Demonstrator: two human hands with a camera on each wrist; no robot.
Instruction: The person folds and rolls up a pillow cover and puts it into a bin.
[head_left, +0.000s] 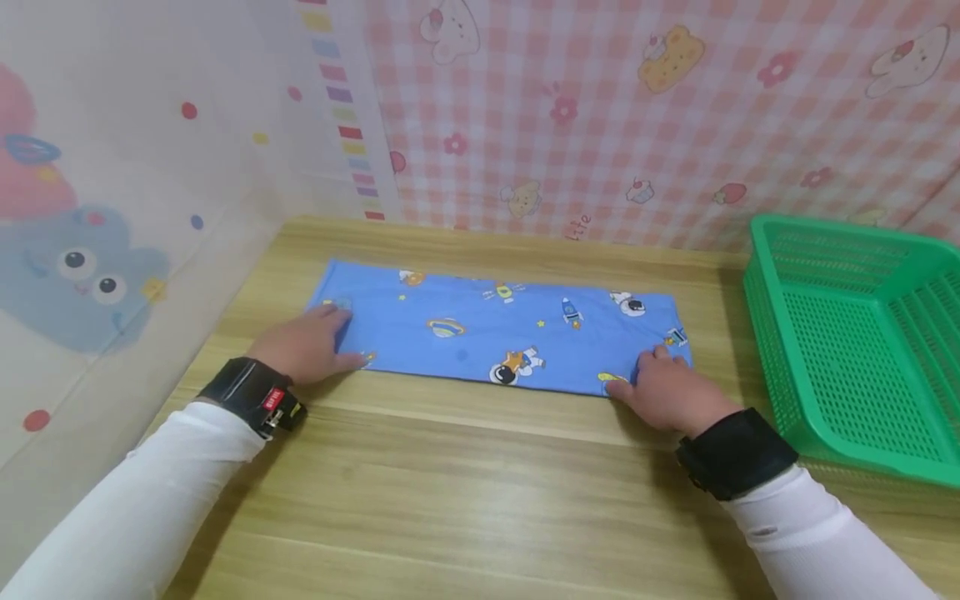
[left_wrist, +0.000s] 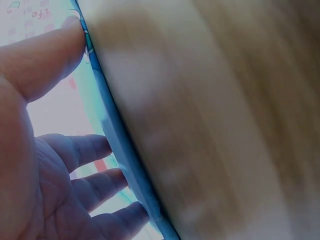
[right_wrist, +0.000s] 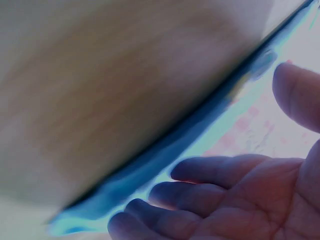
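A blue cloth (head_left: 465, 329) printed with astronauts, rockets and planets lies flat on the wooden table as a long strip. At its left end rests my left hand (head_left: 307, 342), fingertips on the fabric and thumb near the front edge. My right hand (head_left: 671, 392) touches the right end in the same way, thumb apart from the fingers. In the left wrist view, the fingers (left_wrist: 100, 187) are spread and meet the cloth (left_wrist: 125, 150) at their tips. Slightly bent fingers (right_wrist: 195, 195) of the right hand lie along the cloth (right_wrist: 165, 155) in the right wrist view.
A green plastic basket (head_left: 780, 358) stands on the table (head_left: 465, 483) to the right, close to my right hand. Behind is a pink checked wall covering (head_left: 600, 150) with cartoon prints. A pale printed wall (head_left: 187, 183) borders the left side.
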